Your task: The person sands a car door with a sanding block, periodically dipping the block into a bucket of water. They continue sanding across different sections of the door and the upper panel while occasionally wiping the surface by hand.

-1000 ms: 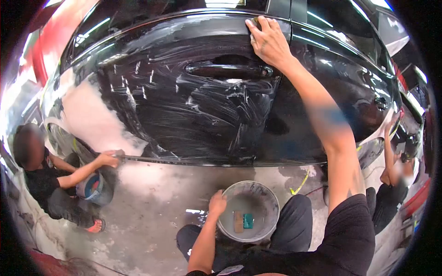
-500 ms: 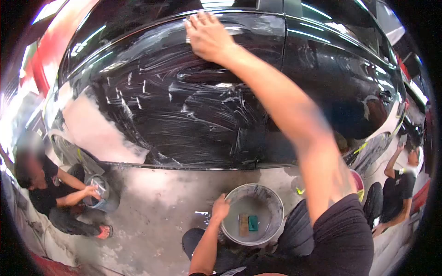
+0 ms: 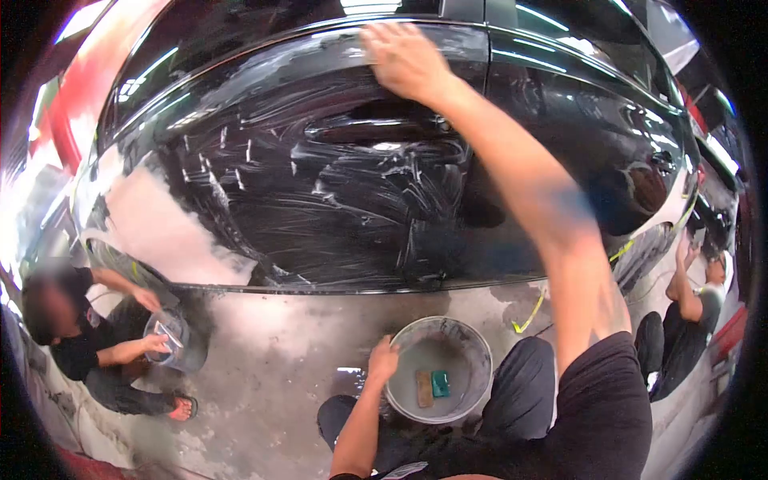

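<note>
My right hand (image 3: 406,62) lies against the upper part of a black car door (image 3: 320,184), just under the window line; its fingers are extended, and whether anything is under the palm is hidden. Whitish streaks cover the panel below it. Down at the floor, my left hand (image 3: 383,358) is closed around the left rim of a round bucket (image 3: 482,352). Inside the bucket are a brown block (image 3: 425,389) and a green block (image 3: 440,383) side by side in cloudy liquid.
At the left a person (image 3: 72,320) sits with hands over another bucket (image 3: 188,352). A second person (image 3: 688,336) crouches at the far right. Bare whitish patch (image 3: 160,216) on the car's lower left. Yellow tape (image 3: 530,314) lies near the car's edge.
My right hand has moved to the right along the top of the door. The left person's hands have separated, one rising. My left hand keeps its place at the bucket rim.
</note>
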The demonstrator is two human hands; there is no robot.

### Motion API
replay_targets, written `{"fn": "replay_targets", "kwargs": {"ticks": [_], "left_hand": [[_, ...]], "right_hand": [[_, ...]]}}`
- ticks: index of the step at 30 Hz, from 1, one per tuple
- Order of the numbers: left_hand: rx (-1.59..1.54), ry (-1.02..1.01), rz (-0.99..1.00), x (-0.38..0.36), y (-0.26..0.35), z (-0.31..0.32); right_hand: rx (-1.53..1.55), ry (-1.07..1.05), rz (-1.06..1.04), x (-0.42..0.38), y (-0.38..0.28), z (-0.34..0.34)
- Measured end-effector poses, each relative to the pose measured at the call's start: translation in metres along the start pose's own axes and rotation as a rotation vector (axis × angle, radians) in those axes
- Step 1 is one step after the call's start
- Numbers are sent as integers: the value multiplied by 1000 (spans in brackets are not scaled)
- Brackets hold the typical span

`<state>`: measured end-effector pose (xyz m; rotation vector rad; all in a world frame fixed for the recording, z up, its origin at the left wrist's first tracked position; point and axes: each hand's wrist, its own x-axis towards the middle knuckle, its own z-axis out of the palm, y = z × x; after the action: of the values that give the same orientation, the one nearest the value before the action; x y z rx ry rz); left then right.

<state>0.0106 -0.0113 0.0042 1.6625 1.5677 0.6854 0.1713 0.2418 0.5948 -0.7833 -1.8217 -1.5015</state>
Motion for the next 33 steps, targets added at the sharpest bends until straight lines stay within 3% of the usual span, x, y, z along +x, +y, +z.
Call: {"fn": "replay_targets", "kwargs": {"ticks": [1, 3, 4, 6, 10, 13, 14, 16, 18, 20, 22, 23, 26, 28, 29, 30, 33], "left_hand": [[-10, 42, -13, 2, 1, 3], [-32, 19, 4, 0, 6, -5], [-50, 7, 22, 1, 10, -7], [-43, 15, 41, 8, 9, -3], [33, 52, 89, 10, -7, 5], [17, 48, 58, 6, -7, 8], [4, 47, 48, 1, -2, 6], [29, -26, 47, 5, 9, -6], [41, -20, 40, 5, 4, -3], [61, -18, 40, 9, 5, -2], [63, 11, 46, 6, 3, -2], [64, 8, 48, 7, 4, -3], [5, 10, 34, 4, 3, -5], [3, -56, 19, 8, 4, -6], [10, -62, 19, 4, 3, -5], [27, -42, 9, 5, 6, -5], [35, -40, 9, 5, 7, -6]], "right_hand": [[69, -169, 76, -11, 28, -31], [-5, -89, 115, -50, 80, -37], [-77, 64, 72, -56, 81, -46], [-73, -155, 253, -40, 55, -44], [-117, -121, 132, -26, 20, -18], [-65, -229, 128, -59, 75, -60], [-85, -126, 135, -73, 86, -52], [-109, -158, 220, -58, 67, -44], [-36, -57, 201, -36, 37, -29], [-99, 49, 43, -28, 14, -15], [31, 6, 35, -45, 47, -23], [49, -97, 77, -52, 66, -43], [-47, 20, 179, -80, 100, -41], [-171, 51, 251, -63, 72, -32], [-88, -57, 281, -54, 61, -34], [-179, 10, 98, -50, 54, -24], [31, -17, 99, -51, 71, -38]]}}
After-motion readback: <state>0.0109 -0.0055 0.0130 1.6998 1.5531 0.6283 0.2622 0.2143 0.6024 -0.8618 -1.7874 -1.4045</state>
